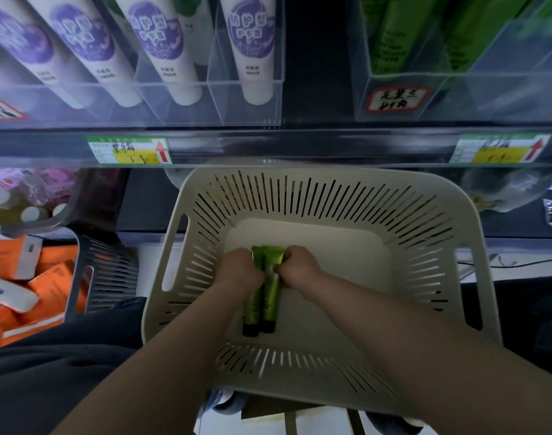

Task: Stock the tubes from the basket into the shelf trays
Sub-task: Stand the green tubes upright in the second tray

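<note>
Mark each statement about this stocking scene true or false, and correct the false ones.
1. Two green tubes lie in the cream basket. True.
2. Only one hand touches them. False: the left hand and right hand both grip them.
3. The upper-left tray holds red tubes. False: that clear tray holds white tubes with purple labels.
4. Orange packs sit in a grey basket at the left. True.

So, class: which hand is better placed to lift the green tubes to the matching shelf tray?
Probably the right hand: the left hand grips the green tubes too, but the green-stocked tray stands upper right.
</note>
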The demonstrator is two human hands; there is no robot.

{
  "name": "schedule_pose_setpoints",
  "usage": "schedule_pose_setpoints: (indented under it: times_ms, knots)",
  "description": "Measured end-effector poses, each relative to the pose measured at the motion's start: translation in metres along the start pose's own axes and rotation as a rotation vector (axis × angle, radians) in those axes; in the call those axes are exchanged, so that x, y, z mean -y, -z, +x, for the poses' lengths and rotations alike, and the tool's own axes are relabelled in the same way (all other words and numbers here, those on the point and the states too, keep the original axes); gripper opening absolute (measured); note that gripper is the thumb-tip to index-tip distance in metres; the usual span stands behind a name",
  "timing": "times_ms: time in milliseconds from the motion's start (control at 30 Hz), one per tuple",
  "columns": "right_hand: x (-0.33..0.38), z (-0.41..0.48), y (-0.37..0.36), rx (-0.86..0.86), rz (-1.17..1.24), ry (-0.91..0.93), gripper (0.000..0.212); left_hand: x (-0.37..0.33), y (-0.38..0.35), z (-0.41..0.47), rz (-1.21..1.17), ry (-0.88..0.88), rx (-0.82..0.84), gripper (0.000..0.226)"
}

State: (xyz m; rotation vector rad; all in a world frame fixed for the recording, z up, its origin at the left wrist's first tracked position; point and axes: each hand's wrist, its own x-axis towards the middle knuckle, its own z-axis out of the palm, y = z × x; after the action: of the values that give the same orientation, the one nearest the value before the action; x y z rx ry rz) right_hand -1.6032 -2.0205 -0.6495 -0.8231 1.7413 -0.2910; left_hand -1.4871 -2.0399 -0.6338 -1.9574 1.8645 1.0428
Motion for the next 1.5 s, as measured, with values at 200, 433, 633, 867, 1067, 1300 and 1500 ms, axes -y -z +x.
schedule_pose_setpoints:
  times_ms: [200, 433, 633, 867, 1067, 1300, 1500]
  knots:
    - [0.003, -0.018, 0.032, -0.051, 0.015, 0.063, 0.009, -0.017, 0.008, -0.019, -0.113, -0.051, 0.014, 0.009]
    - [0.008, -0.053, 0.078, -0.104, 0.063, 0.181, 0.007, -0.035, 0.029, -0.05, -0.351, -0.125, -0.041, 0.006]
    - [0.018, -0.093, 0.115, -0.13, 0.093, 0.308, 0.009, -0.051, 0.055, -0.077, -0.533, -0.177, -0.071, 0.015]
    - [0.023, -0.142, 0.155, -0.12, 0.227, 0.436, 0.014, -0.092, 0.083, -0.113, -0.664, -0.307, -0.102, 0.015]
    - [0.024, -0.177, 0.193, -0.162, 0.266, 0.542, 0.01, -0.132, 0.096, -0.143, -0.676, -0.414, -0.161, 0.013]
    - [0.027, -0.209, 0.244, -0.216, 0.351, 0.647, 0.011, -0.182, 0.11, -0.171, -0.63, -0.559, -0.213, 0.016]
    - [0.032, -0.222, 0.288, -0.289, 0.355, 0.726, 0.016, -0.23, 0.127, -0.186, -0.55, -0.645, -0.298, 0.015]
